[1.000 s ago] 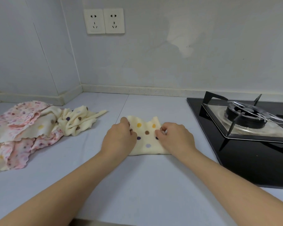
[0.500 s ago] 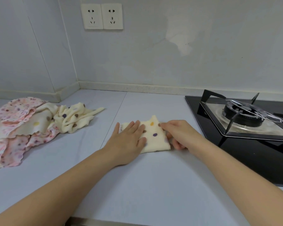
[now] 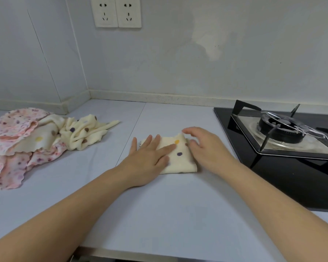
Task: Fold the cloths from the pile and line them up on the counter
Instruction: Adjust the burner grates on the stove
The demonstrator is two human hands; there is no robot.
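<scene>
Head camera looks down at a pale counter (image 3: 159,214) with two bare arms reaching out over it. Near the middle of the counter lies a small folded cloth (image 3: 180,164). It is cream with dots on it, one orange and one purple. It lies flat in a neat little block.

The left hand (image 3: 150,157) lies flat on the left part of the folded cloth. Its fingers are straight and spread a bit, and they press down on the cloth. The right hand (image 3: 206,148) is at the right edge of the cloth. Its fingers are loose and bent a little. They touch the edge and the top corner of the cloth, but they do not wrap round it. The two hands are close, with a strip of cloth showing between them.

The pile (image 3: 36,140) of cloths sits far over on the left side of the counter, well apart from the folded one. It is all crumpled. A pink cloth (image 3: 11,167) with small spots and a wavy edge is in it. A cream cloth (image 3: 83,133) with brown and purple dots lies bunched on the right side of the pile.

On the right a black stove top (image 3: 292,186) is set in the counter, near the right hand. A round burner (image 3: 280,129) with a metal stand sits on it. Two white wall sockets (image 3: 117,12) are up on the wall behind.
</scene>
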